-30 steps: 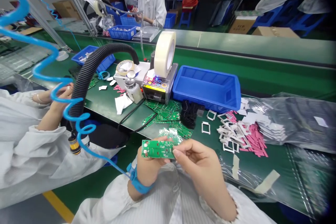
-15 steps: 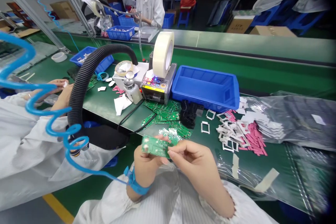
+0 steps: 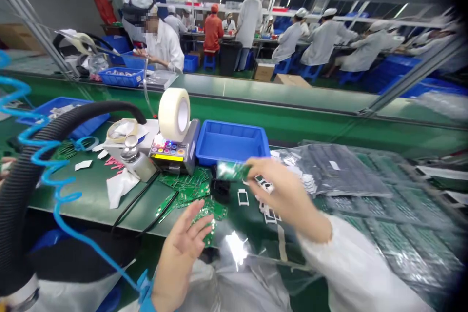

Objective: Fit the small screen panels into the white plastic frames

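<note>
My right hand (image 3: 274, 185) grips a green circuit board (image 3: 231, 170) by its right end, raised in front of the near wall of the blue bin (image 3: 234, 142). The board is smeared by motion. With fingers spread and nothing in it, my left hand (image 3: 188, 236) hovers at the front edge of the bench, a blue strap around its wrist. Just beyond it lies a heap of green circuit boards (image 3: 186, 185). A white frame (image 3: 243, 197) rests on the bench below the held board. More white frames (image 3: 270, 215) lie partly hidden behind my right hand.
A tape dispenser (image 3: 173, 153) carrying a large tape roll (image 3: 174, 114) stands left of the bin, beside a pump bottle (image 3: 137, 161). A black hose (image 3: 69, 131) and blue coiled cord (image 3: 54, 170) cross the left side. Bagged boards (image 3: 395, 224) cover the right.
My right hand has carried the circuit board up and forward to the bin. My left hand has let go of it and opened. The view has turned right and lifted.
</note>
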Tool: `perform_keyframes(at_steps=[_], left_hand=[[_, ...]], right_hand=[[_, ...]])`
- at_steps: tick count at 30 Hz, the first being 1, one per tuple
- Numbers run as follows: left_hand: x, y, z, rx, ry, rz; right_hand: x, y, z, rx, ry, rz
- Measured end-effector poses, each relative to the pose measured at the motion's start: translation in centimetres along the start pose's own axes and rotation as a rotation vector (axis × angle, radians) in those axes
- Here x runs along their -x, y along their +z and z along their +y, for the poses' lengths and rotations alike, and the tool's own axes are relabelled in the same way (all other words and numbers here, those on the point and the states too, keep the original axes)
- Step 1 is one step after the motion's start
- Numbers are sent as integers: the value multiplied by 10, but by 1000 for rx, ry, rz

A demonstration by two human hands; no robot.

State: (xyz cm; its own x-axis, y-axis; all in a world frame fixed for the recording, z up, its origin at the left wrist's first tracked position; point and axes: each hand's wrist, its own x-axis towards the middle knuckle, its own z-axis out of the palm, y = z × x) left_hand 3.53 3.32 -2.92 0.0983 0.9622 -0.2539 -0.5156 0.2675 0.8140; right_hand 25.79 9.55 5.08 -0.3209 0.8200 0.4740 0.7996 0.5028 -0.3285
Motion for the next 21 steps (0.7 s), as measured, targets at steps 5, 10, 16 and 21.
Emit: perform_keyframes(at_steps=[5,10,16,21], left_hand=[[-2,-29,-7,-120,-71,280],[7,-51,-28,-235,-88,363],[11,-36,-28,-334,-134,252],[10,-26,-21,-600,-211,-57]], right_hand=[[-60,-16,142,420,610,13],[-77,22,221,469,768,-208],[-87,24,222,469,830,-387],[-65,-27,155,343,665,-442]])
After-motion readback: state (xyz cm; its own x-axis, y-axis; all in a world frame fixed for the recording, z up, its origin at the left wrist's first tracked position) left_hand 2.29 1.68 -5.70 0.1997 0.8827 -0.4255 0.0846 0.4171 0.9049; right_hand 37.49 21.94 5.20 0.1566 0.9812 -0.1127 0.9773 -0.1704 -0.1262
